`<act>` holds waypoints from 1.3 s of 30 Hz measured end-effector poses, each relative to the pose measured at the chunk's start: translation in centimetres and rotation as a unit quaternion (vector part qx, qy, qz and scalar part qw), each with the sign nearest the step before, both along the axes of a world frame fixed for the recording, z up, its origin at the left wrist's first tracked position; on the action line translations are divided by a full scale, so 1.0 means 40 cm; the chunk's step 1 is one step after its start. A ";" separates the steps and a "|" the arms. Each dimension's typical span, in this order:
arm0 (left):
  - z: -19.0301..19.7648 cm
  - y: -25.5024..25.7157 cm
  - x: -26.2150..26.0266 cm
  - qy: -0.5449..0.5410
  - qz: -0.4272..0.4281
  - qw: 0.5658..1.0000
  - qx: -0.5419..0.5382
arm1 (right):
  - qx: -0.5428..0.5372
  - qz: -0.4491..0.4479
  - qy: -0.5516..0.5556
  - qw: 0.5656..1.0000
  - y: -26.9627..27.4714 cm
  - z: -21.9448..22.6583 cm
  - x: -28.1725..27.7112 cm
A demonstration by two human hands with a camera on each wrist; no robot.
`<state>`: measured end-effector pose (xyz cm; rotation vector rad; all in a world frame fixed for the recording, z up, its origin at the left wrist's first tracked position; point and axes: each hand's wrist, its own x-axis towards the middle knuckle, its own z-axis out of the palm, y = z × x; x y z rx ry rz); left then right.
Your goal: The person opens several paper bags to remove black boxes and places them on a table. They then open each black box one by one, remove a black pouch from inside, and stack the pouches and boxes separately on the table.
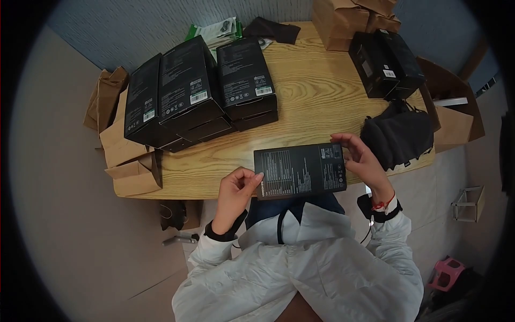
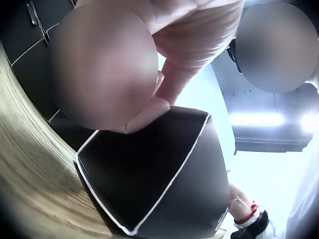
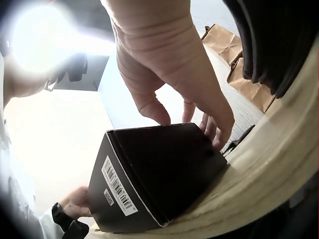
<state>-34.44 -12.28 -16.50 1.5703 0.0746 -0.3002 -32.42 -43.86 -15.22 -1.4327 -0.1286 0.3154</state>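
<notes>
- the black rectangular cardboard box with white print (image 1: pixel 300 172) is before you, at the near edge of the yellow wood-grain table (image 1: pixel 316 102), its printed face turned up.
- its long axis goes across your body, from one hand to the other, with the right end a little farther from you.
- your left hand (image 1: pixel 236 190) grips the left end; the thumb is on the printed face.
- your right hand (image 1: pixel 365 161) touches the right end, its fingers at the far corner; if they pinch it, i cannot tell.
- neither hand is nearer: each one is at its own end, so the box lies between them.
- the stacked large black cartons (image 1: pixel 188 72) are beyond it to the left; the dark cloth pouch (image 1: pixel 399 134) is just beside your right hand.
</notes>
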 end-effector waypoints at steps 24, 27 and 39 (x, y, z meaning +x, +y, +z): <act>-0.001 0.175 -0.026 0.029 0.082 0.996 0.035 | -0.381 0.108 -0.246 0.885 0.018 0.054 -0.043; -0.008 0.174 -0.027 -0.076 0.064 0.992 0.073 | -0.369 0.098 -0.268 0.885 0.025 0.045 -0.032; -0.008 0.311 -0.003 -0.086 0.133 0.976 0.149 | -0.370 0.116 -0.240 0.890 -0.044 0.075 -0.009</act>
